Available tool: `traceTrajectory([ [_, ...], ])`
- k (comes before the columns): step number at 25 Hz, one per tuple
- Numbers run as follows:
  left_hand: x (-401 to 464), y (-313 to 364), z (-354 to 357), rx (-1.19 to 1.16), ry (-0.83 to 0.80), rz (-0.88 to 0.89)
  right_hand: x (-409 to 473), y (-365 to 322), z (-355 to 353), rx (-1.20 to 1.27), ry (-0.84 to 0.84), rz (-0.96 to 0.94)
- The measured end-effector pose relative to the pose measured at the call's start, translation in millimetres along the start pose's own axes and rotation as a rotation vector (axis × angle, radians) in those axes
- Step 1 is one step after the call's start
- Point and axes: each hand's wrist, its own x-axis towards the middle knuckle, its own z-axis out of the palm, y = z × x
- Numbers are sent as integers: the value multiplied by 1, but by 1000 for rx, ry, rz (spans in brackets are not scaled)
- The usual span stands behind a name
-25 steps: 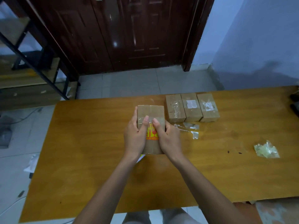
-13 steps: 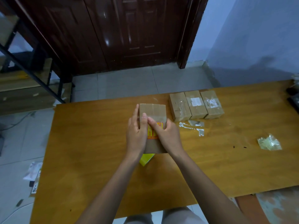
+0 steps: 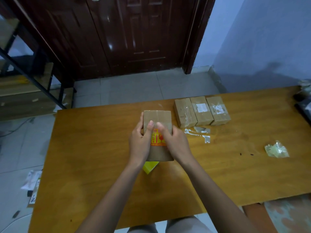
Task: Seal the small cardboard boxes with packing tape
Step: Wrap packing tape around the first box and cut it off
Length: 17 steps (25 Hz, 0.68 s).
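Leftmost on the floor lies a heap of paper scraps [image 3: 32, 180], whatever is printed on them too blurred to read. Next, on the wooden bench [image 3: 94, 148], the left hand [image 3: 140, 142] grips the left side of a cardboard box [image 3: 157, 118], fingers curled round its edge and thumb pressed flat on top. The box bears an orange-red printed label [image 3: 157, 138] with pictogram-like marks and a line of characters too small to read. A yellow object [image 3: 150, 167] pokes out from under its near end. The right hand [image 3: 175, 142] holds the box's right side, thumb laid across the top beside the left thumb. Further right, three taped boxes [image 3: 201, 111] stand touching in a row, two carrying white stickers with illegible print. Tape scraps [image 3: 199, 133] lie just before them, and a crumpled tape wad [image 3: 276, 149] sits well apart to the right.
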Motion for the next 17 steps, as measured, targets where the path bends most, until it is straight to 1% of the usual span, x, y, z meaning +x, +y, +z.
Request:
traceTrajectory([
  [3,-4,2,6,60,50,54,-2,2,5,-89,108,-56],
  [8,-13,1,17,107,87,19,1,17,-1,-103,143,-99],
  [10,-14,-1,22,124,86,17,0,22,-4,-110,138,-91],
  [13,-12,-4,29,46,27,-49,0,24,-9,-93,120,-57],
  [15,-10,-6,33,-17,-20,-88,3,24,-13,-55,68,-37],
  [17,-11,-7,37,-18,-39,-105,5,25,-20,-68,9,-34],
])
